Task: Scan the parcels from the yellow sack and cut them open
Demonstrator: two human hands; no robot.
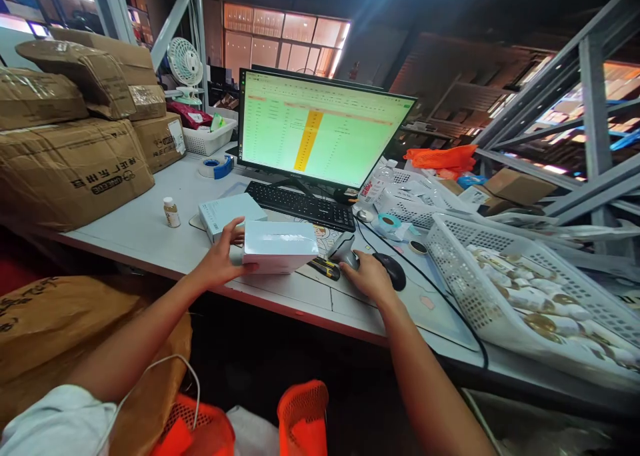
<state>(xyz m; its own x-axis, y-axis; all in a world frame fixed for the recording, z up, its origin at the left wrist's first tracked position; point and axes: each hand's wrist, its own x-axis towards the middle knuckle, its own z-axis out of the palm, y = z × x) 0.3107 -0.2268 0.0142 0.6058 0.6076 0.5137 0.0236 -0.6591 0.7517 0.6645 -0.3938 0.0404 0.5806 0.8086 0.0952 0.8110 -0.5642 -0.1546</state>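
Observation:
My left hand (225,255) grips the left end of a white box (280,246), thumb below and fingers curled at its upper corner. Behind that box lies a pale blue box (233,209) on the desk. My right hand (367,273) is closed around a grey barcode scanner (344,251), which rests low over the desk mat. Just right of this hand sits a black computer mouse (391,271). A yellow-and-black cutter (325,267) lies between the white box and the scanner. The black keyboard (300,206) is beyond both hands.
A monitor (320,129) shows a spreadsheet. Cardboard boxes (75,169) are stacked at left, near a small bottle (171,213) and blue tape (217,168). At right stands a white basket (465,289) of many small bottles; a black cable (440,286) runs beside it.

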